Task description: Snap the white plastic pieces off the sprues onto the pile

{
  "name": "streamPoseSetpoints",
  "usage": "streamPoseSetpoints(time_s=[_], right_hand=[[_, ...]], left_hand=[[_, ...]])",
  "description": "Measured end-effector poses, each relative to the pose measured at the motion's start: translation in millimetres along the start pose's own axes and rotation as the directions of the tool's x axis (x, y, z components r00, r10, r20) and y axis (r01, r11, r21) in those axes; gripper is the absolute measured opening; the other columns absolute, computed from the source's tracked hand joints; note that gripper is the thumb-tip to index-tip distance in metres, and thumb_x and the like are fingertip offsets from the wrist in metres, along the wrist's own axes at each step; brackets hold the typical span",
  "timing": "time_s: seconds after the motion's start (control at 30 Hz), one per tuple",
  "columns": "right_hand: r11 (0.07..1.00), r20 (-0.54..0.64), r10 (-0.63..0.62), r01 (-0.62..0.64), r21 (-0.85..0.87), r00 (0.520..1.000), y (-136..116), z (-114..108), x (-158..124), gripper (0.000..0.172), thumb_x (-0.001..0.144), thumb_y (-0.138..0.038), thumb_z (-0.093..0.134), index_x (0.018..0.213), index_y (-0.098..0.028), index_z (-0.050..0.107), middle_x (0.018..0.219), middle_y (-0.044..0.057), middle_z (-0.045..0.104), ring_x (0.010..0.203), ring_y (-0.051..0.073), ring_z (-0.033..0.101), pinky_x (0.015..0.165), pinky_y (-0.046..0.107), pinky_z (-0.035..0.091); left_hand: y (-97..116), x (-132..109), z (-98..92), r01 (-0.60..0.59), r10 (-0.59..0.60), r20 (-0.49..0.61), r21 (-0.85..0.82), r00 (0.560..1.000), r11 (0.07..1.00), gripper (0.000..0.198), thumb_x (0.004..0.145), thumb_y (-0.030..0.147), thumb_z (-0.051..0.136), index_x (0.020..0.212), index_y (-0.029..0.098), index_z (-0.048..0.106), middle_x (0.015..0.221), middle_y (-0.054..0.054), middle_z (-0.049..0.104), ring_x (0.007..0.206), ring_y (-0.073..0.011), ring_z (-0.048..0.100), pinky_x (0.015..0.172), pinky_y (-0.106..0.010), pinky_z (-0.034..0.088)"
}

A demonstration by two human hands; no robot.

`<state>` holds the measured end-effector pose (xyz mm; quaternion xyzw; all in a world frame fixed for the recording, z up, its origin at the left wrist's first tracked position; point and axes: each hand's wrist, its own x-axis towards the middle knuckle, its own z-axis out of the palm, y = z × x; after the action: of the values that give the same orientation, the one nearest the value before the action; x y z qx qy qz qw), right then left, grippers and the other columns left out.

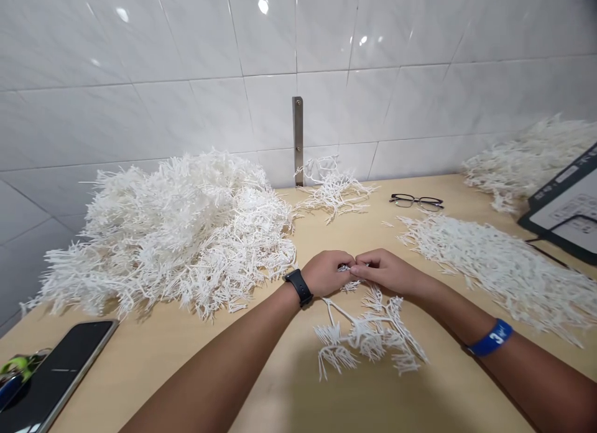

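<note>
My left hand (327,272), with a black watch on its wrist, and my right hand (386,271) meet at the middle of the table. The fingers of both are closed in a pinch on a white branched plastic piece (364,330). Its many thin twigs hang and spread below my hands toward the table's near side. What lies exactly between the fingertips is mostly hidden. A big heap of similar white branched pieces (186,234) rises to the left of my left hand. To the right of my right hand lies a flat pile of short loose white pieces (494,268).
Bare branched stems (334,193) lie at the back by a metal bracket (298,140) on the tiled wall. Glasses (416,201) rest right of them. A phone (56,377) and keys (21,371) are front left. Another white heap (532,156) and a dark-edged board (569,203) stand right.
</note>
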<state>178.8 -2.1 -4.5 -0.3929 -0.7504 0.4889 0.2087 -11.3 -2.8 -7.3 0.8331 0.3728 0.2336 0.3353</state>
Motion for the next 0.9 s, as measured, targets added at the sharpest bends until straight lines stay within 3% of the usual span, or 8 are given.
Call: streamPoseSetpoints(time_s=[0.17, 0.4, 0.6, 0.73, 0.9], right_hand=[[0.993, -0.004, -0.031, 0.031, 0.118, 1.0, 6, -1, 2, 0.045, 0.086, -0.056, 0.055, 0.063, -0.017, 0.051, 0.058, -0.001, 0.046, 0.055, 0.012, 0.04, 0.055, 0.027, 0.032], [0.987, 0.03, -0.03, 0.025, 0.16, 0.999, 4, -6, 2, 0.045, 0.086, -0.057, 0.055, 0.066, -0.016, 0.056, 0.061, 0.001, 0.051, 0.06, 0.013, 0.046, 0.061, 0.028, 0.037], [0.98, 0.083, -0.044, 0.027, 0.196, 0.996, 0, -4, 0, 0.043, 0.088, -0.053, 0.054, 0.066, -0.016, 0.056, 0.06, -0.001, 0.047, 0.058, 0.012, 0.041, 0.058, 0.027, 0.034], [0.973, 0.134, -0.04, 0.007, 0.232, 0.99, 2, -5, -2, 0.043, 0.088, -0.052, 0.055, 0.064, -0.017, 0.053, 0.059, -0.001, 0.046, 0.057, 0.011, 0.039, 0.058, 0.027, 0.032], [0.937, -0.003, -0.063, 0.06, 0.343, 0.998, 7, -7, -2, 0.044, 0.089, -0.05, 0.055, 0.06, -0.018, 0.046, 0.058, -0.001, 0.044, 0.057, 0.012, 0.038, 0.06, 0.028, 0.033]], left_hand=[[1, 0, -1.4, -0.016, 0.016, 0.007, -0.022, 1.0, 1.0, 0.029, 0.089, 0.037, 0.047, 0.087, 0.016, 0.068, 0.084, -0.002, 0.068, 0.078, -0.0138, 0.057, 0.068, -0.022, 0.041], [1, 1, -4.0, -0.106, 0.124, 0.115, -0.146, 0.986, 0.984, 0.033, 0.094, 0.029, 0.04, 0.096, 0.018, 0.071, 0.099, -0.003, 0.069, 0.09, -0.0142, 0.06, 0.083, -0.022, 0.043], [2, 0, -6.8, -0.044, 0.067, 0.139, -0.162, 0.988, 0.986, 0.027, 0.091, 0.029, 0.046, 0.092, 0.014, 0.069, 0.09, -0.004, 0.066, 0.084, -0.0144, 0.057, 0.078, -0.023, 0.044], [2, -1, -10.2, -0.051, 0.09, 0.183, -0.207, 0.979, 0.977, 0.026, 0.09, 0.03, 0.047, 0.084, 0.013, 0.065, 0.079, -0.003, 0.06, 0.077, -0.0134, 0.053, 0.076, -0.023, 0.044], [-4, 1, -11.2, -0.103, 0.149, 0.151, -0.273, 0.977, 0.956, 0.028, 0.09, 0.033, 0.047, 0.07, 0.014, 0.055, 0.076, -0.002, 0.055, 0.074, -0.0122, 0.05, 0.075, -0.024, 0.042]])
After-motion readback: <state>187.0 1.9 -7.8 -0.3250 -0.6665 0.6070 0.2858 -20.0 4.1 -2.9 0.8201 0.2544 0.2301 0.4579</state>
